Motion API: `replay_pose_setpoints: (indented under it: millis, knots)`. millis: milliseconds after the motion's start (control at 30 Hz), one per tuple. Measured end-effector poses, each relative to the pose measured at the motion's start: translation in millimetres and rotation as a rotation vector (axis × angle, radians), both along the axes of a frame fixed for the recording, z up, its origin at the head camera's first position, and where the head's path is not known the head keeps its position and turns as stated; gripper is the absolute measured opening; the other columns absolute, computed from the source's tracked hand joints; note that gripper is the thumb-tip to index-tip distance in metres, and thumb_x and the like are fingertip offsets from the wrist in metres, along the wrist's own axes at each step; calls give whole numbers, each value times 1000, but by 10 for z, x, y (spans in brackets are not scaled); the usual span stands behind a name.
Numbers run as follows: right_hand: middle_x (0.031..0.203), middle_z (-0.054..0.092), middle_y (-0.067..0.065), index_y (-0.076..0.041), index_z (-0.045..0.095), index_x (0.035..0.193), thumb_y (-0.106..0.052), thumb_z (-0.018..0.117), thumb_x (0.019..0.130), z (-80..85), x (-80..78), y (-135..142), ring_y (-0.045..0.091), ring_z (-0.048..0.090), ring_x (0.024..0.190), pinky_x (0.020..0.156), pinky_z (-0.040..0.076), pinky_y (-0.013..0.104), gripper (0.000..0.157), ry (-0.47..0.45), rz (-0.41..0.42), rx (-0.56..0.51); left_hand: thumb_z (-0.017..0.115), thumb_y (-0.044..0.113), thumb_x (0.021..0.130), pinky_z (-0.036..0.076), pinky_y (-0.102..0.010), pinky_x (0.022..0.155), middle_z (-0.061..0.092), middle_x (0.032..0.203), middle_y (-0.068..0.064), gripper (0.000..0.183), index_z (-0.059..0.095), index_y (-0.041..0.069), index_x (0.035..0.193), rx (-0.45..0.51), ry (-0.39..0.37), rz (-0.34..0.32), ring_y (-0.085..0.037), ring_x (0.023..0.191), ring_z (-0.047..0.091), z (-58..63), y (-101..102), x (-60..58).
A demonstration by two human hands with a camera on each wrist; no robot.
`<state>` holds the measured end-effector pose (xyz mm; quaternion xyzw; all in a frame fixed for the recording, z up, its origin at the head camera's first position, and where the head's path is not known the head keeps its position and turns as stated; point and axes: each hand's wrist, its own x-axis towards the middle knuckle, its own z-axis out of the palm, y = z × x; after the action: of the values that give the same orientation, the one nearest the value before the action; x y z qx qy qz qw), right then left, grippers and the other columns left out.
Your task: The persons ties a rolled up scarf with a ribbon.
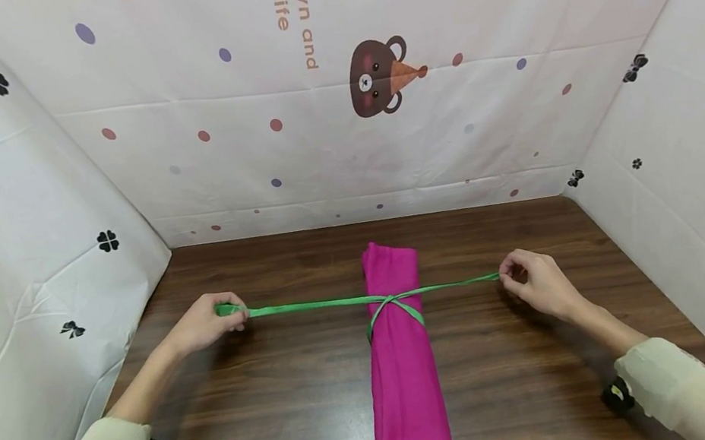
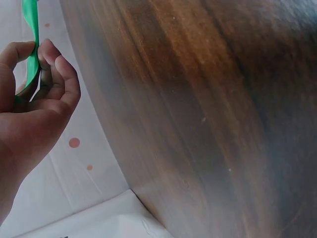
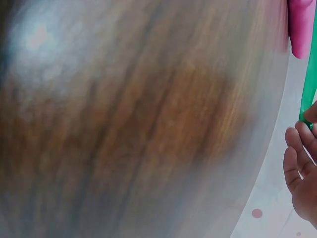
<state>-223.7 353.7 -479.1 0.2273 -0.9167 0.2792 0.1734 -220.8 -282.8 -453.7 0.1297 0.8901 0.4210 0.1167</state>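
A long folded bundle of magenta cloth point(image 1: 407, 388) lies lengthwise on the table. Round its upper part runs a green ribbon point(image 1: 311, 306), crossed over itself on top of the cloth. My left hand point(image 1: 212, 321) pinches one end of the ribbon out to the left, with a bit of ribbon showing past the fingers. Between thumb and fingertips my right hand point(image 1: 536, 283) pinches the other end, out to the right. Both lengths stretch nearly straight above the table. The left wrist view shows the ribbon point(image 2: 31, 29) passing between thumb and fingers.
The dark wood table point(image 1: 286, 415) is bounded by a white printed cloth backdrop point(image 1: 234, 169) behind and similar white cloth walls at the left point(image 1: 1, 229) and right point(image 1: 690, 212). Dark bands sit at both sleeve cuffs.
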Motion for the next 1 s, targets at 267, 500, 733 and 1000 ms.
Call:
replay_pose_setpoints:
  millis: [267,500,733,1000]
  knots:
    - [85,64,-4,-13,69,91,7,78,88,-5,7,-2,9,58,73,62,48,20,22,1,17,-22,70,20,105,59,-41,76,76,90,-10,19,72,2,108,22,5,-22,-29,88,71,11,52,44]
    - [83,63,-4,-8,72,94,1,77,92,-6,1,-24,9,56,69,60,46,19,11,-17,44,-28,68,24,106,54,-35,72,77,92,-9,21,72,4,110,-18,27,-47,-27,89,71,42,118,55]
    - [82,63,-5,-9,71,94,4,79,91,-3,-6,-66,8,57,66,58,48,22,15,-32,59,-31,68,25,106,49,-31,65,76,90,-7,19,71,7,110,-55,36,-50,-26,87,70,43,187,45]
    - [82,63,-5,-9,71,97,3,79,92,11,8,-92,7,58,66,58,51,25,16,-79,73,-17,67,21,106,47,-32,62,74,87,-3,12,70,10,105,-146,77,-51,-21,78,65,17,206,32]
